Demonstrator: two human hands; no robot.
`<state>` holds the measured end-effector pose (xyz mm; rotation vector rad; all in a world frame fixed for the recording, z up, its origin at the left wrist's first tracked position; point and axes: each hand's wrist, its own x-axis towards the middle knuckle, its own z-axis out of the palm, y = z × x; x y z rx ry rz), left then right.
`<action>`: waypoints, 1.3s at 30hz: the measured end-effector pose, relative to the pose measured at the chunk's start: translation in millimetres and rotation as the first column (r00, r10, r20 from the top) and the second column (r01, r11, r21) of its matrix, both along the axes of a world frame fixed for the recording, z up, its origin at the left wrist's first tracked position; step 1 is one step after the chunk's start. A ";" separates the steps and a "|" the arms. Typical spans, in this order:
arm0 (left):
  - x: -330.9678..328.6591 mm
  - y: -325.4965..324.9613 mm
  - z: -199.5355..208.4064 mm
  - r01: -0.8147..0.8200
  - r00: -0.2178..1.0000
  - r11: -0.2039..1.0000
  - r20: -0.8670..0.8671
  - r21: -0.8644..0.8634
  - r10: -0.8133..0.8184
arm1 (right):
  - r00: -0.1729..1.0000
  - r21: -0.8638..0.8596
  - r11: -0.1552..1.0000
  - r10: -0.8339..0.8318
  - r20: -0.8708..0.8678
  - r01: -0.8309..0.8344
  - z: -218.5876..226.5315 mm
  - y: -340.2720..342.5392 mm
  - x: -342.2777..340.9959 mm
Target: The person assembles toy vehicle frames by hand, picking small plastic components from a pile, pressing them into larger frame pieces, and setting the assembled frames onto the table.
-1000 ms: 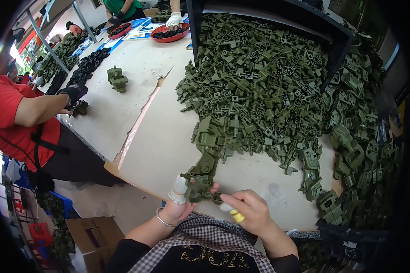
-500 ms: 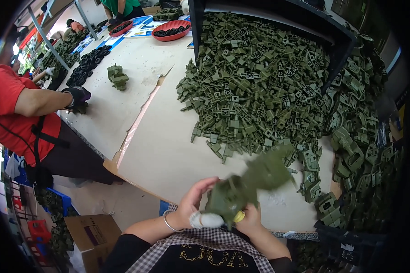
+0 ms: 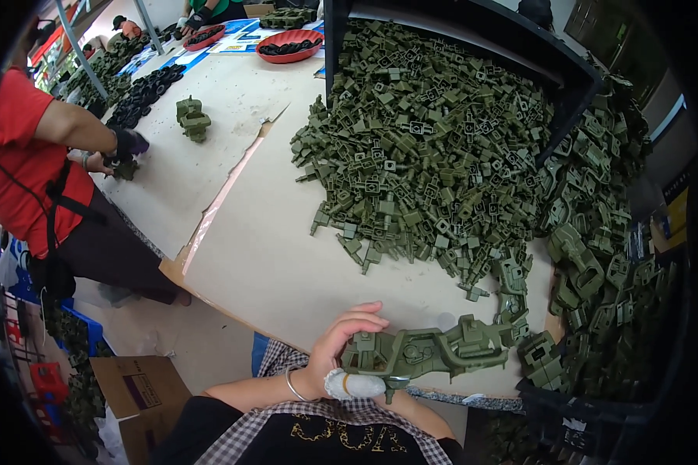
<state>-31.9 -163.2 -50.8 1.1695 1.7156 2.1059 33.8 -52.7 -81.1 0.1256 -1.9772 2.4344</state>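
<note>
My left hand (image 3: 347, 345) grips the left end of a long green plastic toy vehicle body (image 3: 434, 350), fingers over its far side. A white covering with a tan band wraps the left thumb (image 3: 354, 384), which presses on the near side. The body lies lengthwise left to right above the table's near edge, its open framed side with small moulded details facing up. Behind it my right hand is hidden; only the right forearm (image 3: 423, 416) shows below. Small green toy parts (image 3: 442, 147) form a large heap just beyond.
Larger green vehicle bodies (image 3: 578, 267) pile up on the right, near a black crate (image 3: 589, 422). A dark frame (image 3: 574, 116) borders the heap. At left, a person in red (image 3: 35, 163) handles a green part. Red trays (image 3: 291, 56) hold black pieces. A cardboard box (image 3: 143, 399) sits below.
The vehicle body has turned from a tilted, blurred pose to a level one with its framed side up. My right hand, seen before with a yellow finger covering, has gone behind it.
</note>
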 end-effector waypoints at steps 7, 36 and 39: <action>-3.7 2.9 -7.4 0.010 0.992 1.000 0.124 0.023 -0.013 | 0.952 0.385 0.875 -0.231 -0.200 0.293 7.8 10.8 0.8; -33.7 -3.4 -21.1 0.060 0.583 0.996 0.807 0.072 -0.094 | 0.527 0.120 0.516 -0.845 -0.090 0.848 31.9 70.4 46.8; -28.5 4.6 -31.4 0.048 0.612 0.960 0.751 0.277 -0.247 | 0.768 0.354 0.686 -0.605 -0.208 0.636 42.7 40.9 21.9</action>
